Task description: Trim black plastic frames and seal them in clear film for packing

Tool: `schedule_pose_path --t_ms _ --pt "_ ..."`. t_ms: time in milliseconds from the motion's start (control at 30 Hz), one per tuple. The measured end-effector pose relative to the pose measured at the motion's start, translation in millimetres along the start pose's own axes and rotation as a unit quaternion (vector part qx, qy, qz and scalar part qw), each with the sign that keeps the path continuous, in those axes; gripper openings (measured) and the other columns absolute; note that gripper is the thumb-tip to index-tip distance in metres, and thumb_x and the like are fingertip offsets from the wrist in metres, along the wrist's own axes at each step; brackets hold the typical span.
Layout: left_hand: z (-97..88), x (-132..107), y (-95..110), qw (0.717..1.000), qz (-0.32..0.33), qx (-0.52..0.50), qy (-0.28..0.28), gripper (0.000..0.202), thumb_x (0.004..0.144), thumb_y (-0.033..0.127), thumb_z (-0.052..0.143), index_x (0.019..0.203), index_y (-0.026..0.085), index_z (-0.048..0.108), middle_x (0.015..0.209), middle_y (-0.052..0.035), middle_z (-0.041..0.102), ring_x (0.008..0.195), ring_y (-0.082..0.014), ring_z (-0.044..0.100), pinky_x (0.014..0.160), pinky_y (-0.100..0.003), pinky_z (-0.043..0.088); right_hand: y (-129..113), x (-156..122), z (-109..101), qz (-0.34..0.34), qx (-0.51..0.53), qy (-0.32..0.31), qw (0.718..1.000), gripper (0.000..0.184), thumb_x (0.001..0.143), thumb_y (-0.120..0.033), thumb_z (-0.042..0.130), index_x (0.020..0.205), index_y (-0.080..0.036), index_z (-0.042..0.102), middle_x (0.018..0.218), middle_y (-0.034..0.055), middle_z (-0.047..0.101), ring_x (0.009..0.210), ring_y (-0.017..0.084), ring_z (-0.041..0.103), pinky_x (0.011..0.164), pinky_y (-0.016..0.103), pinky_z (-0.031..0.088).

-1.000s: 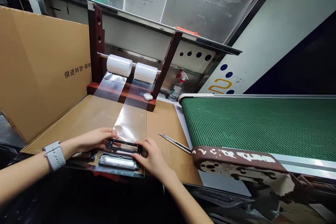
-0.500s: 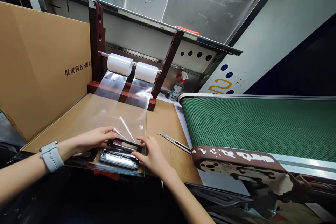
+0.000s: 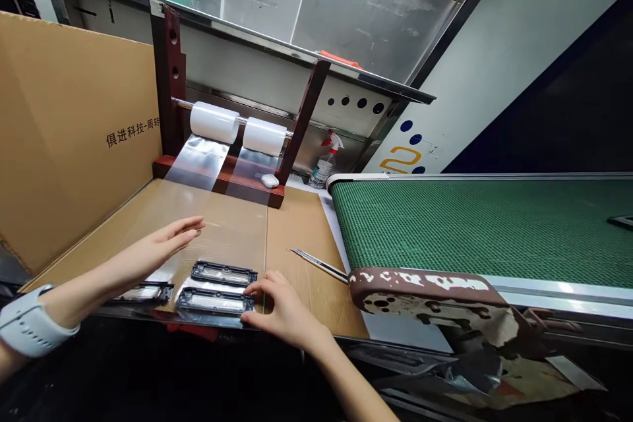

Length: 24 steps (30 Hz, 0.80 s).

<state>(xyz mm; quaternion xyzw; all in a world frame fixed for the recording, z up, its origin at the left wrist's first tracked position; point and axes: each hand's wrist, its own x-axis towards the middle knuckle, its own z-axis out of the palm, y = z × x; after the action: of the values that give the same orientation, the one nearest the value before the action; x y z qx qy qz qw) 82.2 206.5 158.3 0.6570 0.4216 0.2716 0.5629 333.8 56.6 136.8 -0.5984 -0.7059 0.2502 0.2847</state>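
Three black rectangular frame parts lie near the front edge of a brown cardboard mat: one in the middle, one in front of it, one at the left. My right hand rests with its fingertips on the right ends of the middle and front parts. My left hand hovers flat and open above the clear film that runs down from two white rolls. It holds nothing.
A red wooden stand carries the rolls. A cardboard wall stands at the left. A green conveyor belt runs along the right. Metal tweezers lie on the mat. A spray bottle and a small white object sit behind.
My left hand let go of the film and part and rose, opening flat. The middle part now lies on the mat under the film. My right hand slid slightly toward the front.
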Motion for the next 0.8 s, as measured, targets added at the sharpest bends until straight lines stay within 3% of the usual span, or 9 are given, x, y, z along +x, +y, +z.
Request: schedule_pose_path --t_ms 100,200,300,367,433,600,800 --pt "-3.1 -15 5 0.999 0.016 0.035 0.016 0.057 0.082 0.062 0.06 0.131 0.033 0.057 0.146 -0.0034 0.054 0.139 -0.0315 0.039 0.118 -0.046 0.024 3 -2 -3 0.001 0.012 -0.011 1.0 0.03 0.071 -0.021 0.083 0.098 -0.022 0.07 0.092 0.0011 0.058 0.093 0.019 0.058 0.085 0.033 0.049" --pt "-3.8 -25 -4 0.995 0.041 0.084 0.014 0.053 0.082 0.062 0.058 0.126 0.033 0.061 0.139 -0.0031 0.061 0.135 -0.033 0.046 0.116 -0.046 0.028 10 -6 -3 -0.011 0.001 -0.01 1.0 0.035 0.07 -0.026 0.084 0.102 -0.024 0.07 0.096 0.0021 0.06 0.094 0.02 0.059 0.084 0.033 0.051" --pt "-4.5 -29 -20 0.986 0.057 0.158 -0.007 0.051 0.085 0.063 0.051 0.128 0.037 0.059 0.138 -0.0005 0.061 0.132 -0.0325 0.05 0.112 -0.044 0.035 26 -10 -7 -0.013 -0.064 0.102 0.993 0.028 0.081 -0.032 0.075 0.108 -0.026 0.07 0.104 0.0055 0.063 0.1 0.022 0.061 0.089 0.036 0.052" --pt "-5.3 -28 -29 0.977 0.063 0.202 -0.013 0.052 0.083 0.066 0.049 0.126 0.04 0.06 0.137 0.0015 0.062 0.131 -0.0331 0.051 0.111 -0.045 0.038 43 -10 -14 0.018 -0.126 0.206 0.97 0.025 0.092 -0.03 0.06 0.114 -0.024 0.067 0.111 0.0098 0.063 0.108 0.025 0.059 0.096 0.043 0.049" --pt "-5.7 -26 -34 0.966 0.088 0.241 -0.009 0.053 0.079 0.071 0.05 0.121 0.041 0.065 0.134 0.0012 0.064 0.128 -0.0339 0.054 0.109 -0.047 0.04 64 -10 -22 0.06 -0.163 0.267 0.948 0.03 0.096 -0.024 0.047 0.121 -0.02 0.064 0.116 0.0149 0.061 0.115 0.029 0.056 0.101 0.052 0.044" --pt "-6.3 -19 -47 0.924 0.191 0.33 -0.011 0.052 0.078 0.068 0.052 0.117 0.038 0.07 0.132 -0.0041 0.066 0.128 -0.0365 0.053 0.109 -0.051 0.039 104 -13 -32 0.104 -0.206 0.303 0.925 0.028 0.094 -0.016 0.041 0.109 -0.012 0.065 0.119 0.0222 0.06 0.119 0.034 0.055 0.101 0.058 0.042" --pt "-8.1 -17 -60 0.866 0.268 0.421 -0.024 0.052 0.085 0.057 0.053 0.135 0.04 0.055 0.143 -0.0036 0.055 0.135 -0.0385 0.045 0.109 -0.062 0.035 99 -23 -32 0.063 -0.229 0.291 0.927 0.023 0.098 -0.022 0.039 0.102 -0.015 0.061 0.102 0.0162 0.067 0.103 0.029 0.063 0.089 0.047 0.051"
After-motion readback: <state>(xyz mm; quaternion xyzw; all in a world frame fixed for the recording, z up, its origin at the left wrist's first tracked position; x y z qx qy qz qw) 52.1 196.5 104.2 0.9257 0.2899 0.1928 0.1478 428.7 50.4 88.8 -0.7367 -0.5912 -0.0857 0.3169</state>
